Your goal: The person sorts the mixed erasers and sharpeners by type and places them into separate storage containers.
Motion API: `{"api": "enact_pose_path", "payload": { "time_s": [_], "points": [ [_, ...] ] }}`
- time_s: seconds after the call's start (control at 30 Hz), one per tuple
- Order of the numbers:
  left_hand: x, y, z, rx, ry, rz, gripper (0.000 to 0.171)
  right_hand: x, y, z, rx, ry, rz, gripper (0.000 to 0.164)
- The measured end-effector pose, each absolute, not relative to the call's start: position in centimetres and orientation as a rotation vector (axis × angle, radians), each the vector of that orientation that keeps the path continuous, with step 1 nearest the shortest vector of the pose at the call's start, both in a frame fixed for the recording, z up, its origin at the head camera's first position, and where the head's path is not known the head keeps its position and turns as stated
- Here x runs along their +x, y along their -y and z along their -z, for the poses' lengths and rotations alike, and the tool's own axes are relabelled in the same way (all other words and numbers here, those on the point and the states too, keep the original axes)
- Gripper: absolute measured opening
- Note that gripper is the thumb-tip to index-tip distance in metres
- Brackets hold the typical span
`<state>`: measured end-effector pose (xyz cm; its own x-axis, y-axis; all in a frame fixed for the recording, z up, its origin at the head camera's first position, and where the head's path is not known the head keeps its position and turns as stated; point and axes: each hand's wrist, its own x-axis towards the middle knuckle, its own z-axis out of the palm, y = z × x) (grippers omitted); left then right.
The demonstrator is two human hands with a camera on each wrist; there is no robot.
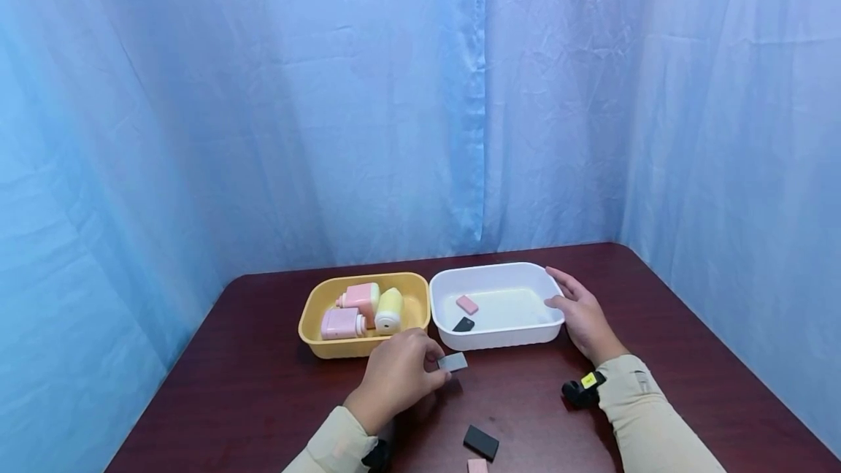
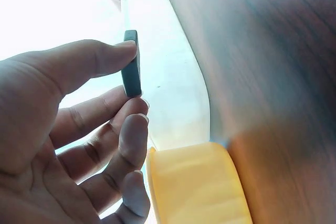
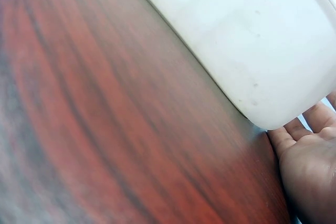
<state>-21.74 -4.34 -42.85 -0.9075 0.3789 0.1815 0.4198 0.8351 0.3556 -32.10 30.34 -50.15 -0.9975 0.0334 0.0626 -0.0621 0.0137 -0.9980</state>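
Observation:
My left hand (image 1: pixel 404 371) pinches a small dark rectangular block (image 2: pixel 132 64) between thumb and fingertips, in front of the two bins. Glare makes the block's face look light grey in the head view. At the right end of the white plastic bin (image 1: pixel 509 338), my right hand (image 1: pixel 585 316) holds the rim, thumb over the edge and fingers along the outside. Inside that bin lie a pink block (image 1: pixel 467 304) and a black block (image 1: pixel 463 325). In the right wrist view, the hand shows only partly, beside the bin's corner.
A yellow bin (image 1: pixel 328 350) stands left of the white one, holding a pink bottle (image 1: pixel 359 298), a lilac bottle (image 1: pixel 343 323) and a yellow bottle (image 1: pixel 390 309). Nearer on the dark wooden table (image 1: pixel 263 385) lie another black block (image 1: pixel 481 443) and a pink block (image 1: pixel 477 466). Blue curtains (image 1: pixel 368 108) surround the table.

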Motion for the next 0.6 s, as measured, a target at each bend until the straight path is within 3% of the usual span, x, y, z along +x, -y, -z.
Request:
{"api": "enact_pose_path", "payload": {
  "time_s": [0.6],
  "points": [
    [-22.2,3.9,41.6,-0.647,2.805,0.621,0.023,-32.1,-30.3,50.2,0.021,2.206,-2.143,0.07]
  ]
}}
